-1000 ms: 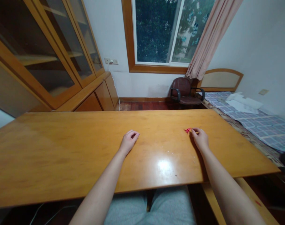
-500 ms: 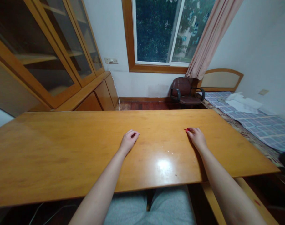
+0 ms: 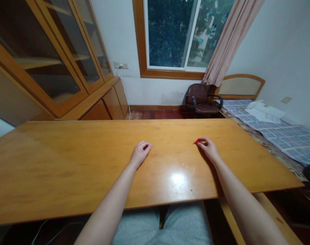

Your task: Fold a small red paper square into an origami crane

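Note:
My right hand (image 3: 207, 149) rests on the wooden table (image 3: 68, 160) right of centre, its fingertips pinched on a small red paper piece (image 3: 196, 141) that sticks out to the left. Near the table's middle lies my left hand (image 3: 140, 153), fingers curled loosely inward with nothing visible in them. Both forearms reach in from the near edge.
A glass-fronted wooden cabinet (image 3: 50, 64) stands along the left wall. Beyond the table are a window, a pink curtain (image 3: 228, 41) and a brown armchair (image 3: 201, 100). A bed (image 3: 272, 129) with a checked cover runs along the right.
My right hand has closed on the red paper piece and slid it a little to the left along the table. The left hand has stayed put.

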Tool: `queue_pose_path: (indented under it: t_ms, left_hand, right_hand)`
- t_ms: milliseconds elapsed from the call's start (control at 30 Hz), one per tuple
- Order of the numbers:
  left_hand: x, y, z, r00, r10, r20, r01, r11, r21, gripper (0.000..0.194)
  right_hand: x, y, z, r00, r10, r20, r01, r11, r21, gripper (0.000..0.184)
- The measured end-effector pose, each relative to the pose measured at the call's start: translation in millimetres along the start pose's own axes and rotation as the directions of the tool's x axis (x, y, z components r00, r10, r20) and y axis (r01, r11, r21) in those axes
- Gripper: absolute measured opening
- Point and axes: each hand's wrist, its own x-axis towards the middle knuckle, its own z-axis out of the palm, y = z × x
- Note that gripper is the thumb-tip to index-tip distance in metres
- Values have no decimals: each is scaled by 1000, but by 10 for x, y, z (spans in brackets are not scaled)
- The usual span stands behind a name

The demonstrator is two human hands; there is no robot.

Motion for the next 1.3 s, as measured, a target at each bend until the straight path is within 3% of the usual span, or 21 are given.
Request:
queue_pose_path:
  t_ms: [100, 367, 633, 800, 967, 1067, 1300]
  left_hand:
    - [-5, -23, 22, 999, 43, 21, -44, 999, 16, 22]
    - [-63, 13, 21, 980, 161, 113, -166, 985, 38, 13]
    - [-156, 113, 13, 938, 279, 206, -305, 946, 108, 19]
    - [-177, 141, 6, 924, 318, 210, -346, 932, 111, 20]
    - [-171, 131, 0, 924, 312, 223, -345, 930, 128, 21]
    - [-166, 122, 4, 916, 324, 236, -360, 924, 126, 21]
    - [-176, 119, 25, 918, 307, 250, -332, 941, 60, 22]
  right_hand:
    - [-100, -228, 137, 997, 37, 72, -47, 988, 148, 42]
    - [-382, -757, 723, 961, -192, 198, 115, 933, 341, 25]
    - [-617, -1115, 1136, 903, -249, 349, 64, 883, 465, 22]
    - [-672, -1159, 1248, 896, -259, 362, 45, 862, 505, 20]
    - [-672, -1167, 1265, 900, -344, 269, 198, 870, 451, 16]
    - [-673, -1181, 1266, 877, -425, 226, 302, 851, 430, 13]
    - [-677, -1167, 1281, 860, -463, 215, 358, 847, 394, 5]
